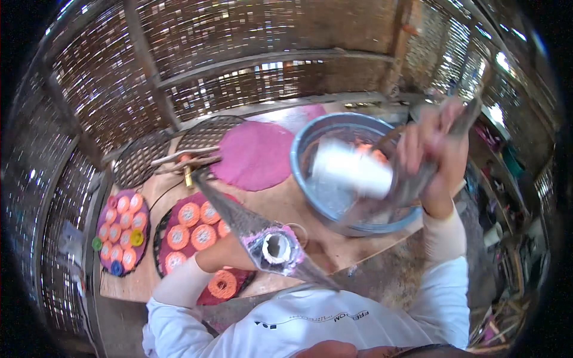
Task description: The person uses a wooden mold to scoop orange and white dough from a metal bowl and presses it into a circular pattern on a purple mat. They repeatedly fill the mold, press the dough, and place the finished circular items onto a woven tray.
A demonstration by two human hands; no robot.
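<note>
My left hand (233, 253) reaches under a long grey pointed board (222, 206) with a short white tube (277, 249) set in its widened middle, rimmed with pink residue; its fingers are hidden. My right hand (436, 140), blurred, is raised at the right, fingers wrapped round another grey bar (468, 113). Beside it, over a grey-blue basin (310, 200), is a blurred white cylinder (352, 167); whether it joins the bar I cannot tell. Something orange (370, 152) shows inside the basin.
Orange discs (203, 236) lie on a pink round mat; a smaller similar tray (122, 232) sits left. Behind are a pink sheet (256, 155), sticks (185, 152) and woven lattices (137, 161) on the plywood table (340, 253). Cluttered shelves (501, 173) stand right.
</note>
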